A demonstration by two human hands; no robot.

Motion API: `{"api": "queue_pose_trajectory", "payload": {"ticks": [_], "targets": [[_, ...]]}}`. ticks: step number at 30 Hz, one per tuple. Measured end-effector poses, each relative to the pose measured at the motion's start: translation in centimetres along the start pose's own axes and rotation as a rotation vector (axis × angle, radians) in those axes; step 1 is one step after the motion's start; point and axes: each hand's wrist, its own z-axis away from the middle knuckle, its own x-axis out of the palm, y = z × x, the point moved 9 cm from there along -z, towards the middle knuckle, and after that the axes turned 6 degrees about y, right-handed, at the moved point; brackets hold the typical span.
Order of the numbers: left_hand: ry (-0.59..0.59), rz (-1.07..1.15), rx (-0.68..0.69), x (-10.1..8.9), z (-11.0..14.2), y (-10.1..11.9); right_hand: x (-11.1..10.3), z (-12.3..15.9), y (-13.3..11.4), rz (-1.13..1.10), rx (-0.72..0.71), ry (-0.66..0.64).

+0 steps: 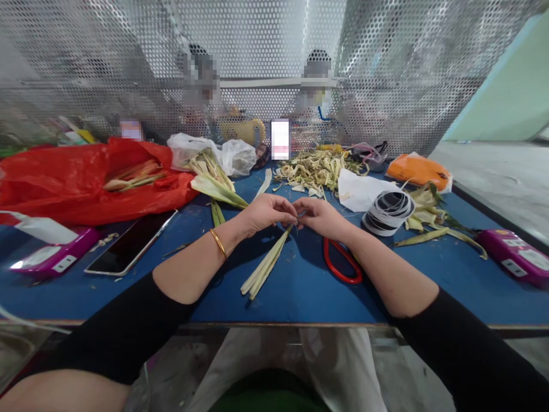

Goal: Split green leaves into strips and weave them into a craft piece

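Observation:
My left hand (270,210) and my right hand (318,217) meet over the middle of the blue table, fingertips pinched close together. From the left fingertips a folded bundle of pale corn husk strips (268,264) slants down toward me. Its upper end is at the pinch, partly covered by the fingers. My right fingers are closed beside that end; what they hold is too small to make out. Below my right wrist lies a pair of scissors with red handles (343,264), its blades hidden. A roll of white flat wire (388,213) stands to the right of that wrist.
Left are a red plastic bag (81,183) with husks, a phone (132,243) and a purple power strip (58,252). Husk scraps (319,169) are heaped at the back before a perforated metal screen (266,34). Another purple power strip (514,256) lies right.

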Motion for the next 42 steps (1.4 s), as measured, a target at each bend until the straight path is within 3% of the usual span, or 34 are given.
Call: {"api": "queue_pose_trajectory", "payload": {"ticks": [9,13,26,34,39,42], "targets": [[0.031,0.001,0.009,-0.2,-0.3,-0.5,-0.2,-0.1,1.6,0.125,0.047,0.015],[0.053,-0.085,0.073,-0.3,-0.3,-0.1,-0.3,-0.1,1.6,0.159,0.053,0.023],[0.133,-0.619,0.41,-0.3,0.4,2.2,-0.3,0.0,1.2,0.219,0.028,0.023],[0.293,-0.988,0.497,0.3,1.1,2.6,-0.5,0.1,0.9,0.309,0.033,0.049],[0.235,-1.096,0.551,0.9,1.0,2.6,-0.6,0.2,0.4,0.353,0.039,0.057],[0.184,-0.971,0.525,0.6,0.8,2.5,-0.5,0.2,0.4,0.343,0.033,0.05]]}}
